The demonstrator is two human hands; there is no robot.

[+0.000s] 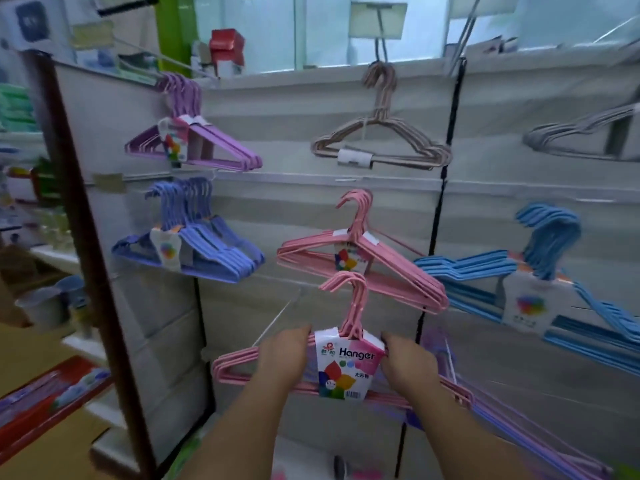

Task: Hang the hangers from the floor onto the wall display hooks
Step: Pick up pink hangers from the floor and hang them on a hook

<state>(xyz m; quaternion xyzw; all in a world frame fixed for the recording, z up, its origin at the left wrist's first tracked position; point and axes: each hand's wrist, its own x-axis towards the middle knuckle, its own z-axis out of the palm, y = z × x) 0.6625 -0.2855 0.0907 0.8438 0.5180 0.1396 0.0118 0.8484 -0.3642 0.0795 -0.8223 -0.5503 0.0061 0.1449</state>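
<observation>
While both hands [341, 355] grip the pink hanger pack [346, 362], its hooks [346, 282] overlap the hung pink set [363, 261].

Retail shop: slatwall display panel [277, 109] hung with labelled hanger bundles [194, 143] on hooks, price tag holders [377, 20], stocked shelves [52, 393] alongside.

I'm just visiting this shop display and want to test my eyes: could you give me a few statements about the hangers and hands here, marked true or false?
1. Both hands hold one pink hanger bundle. True: the left hand and right hand grip its shoulders.
2. The held bundle's label reads "Hanger". True.
3. The bundle already hanging directly above it is green. False: that hung pink bundle is pink too.
4. The purple bundle hangs below the violet-blue bundle. False: it hangs above.
5. Light blue hangers hang at the right. True.
</observation>
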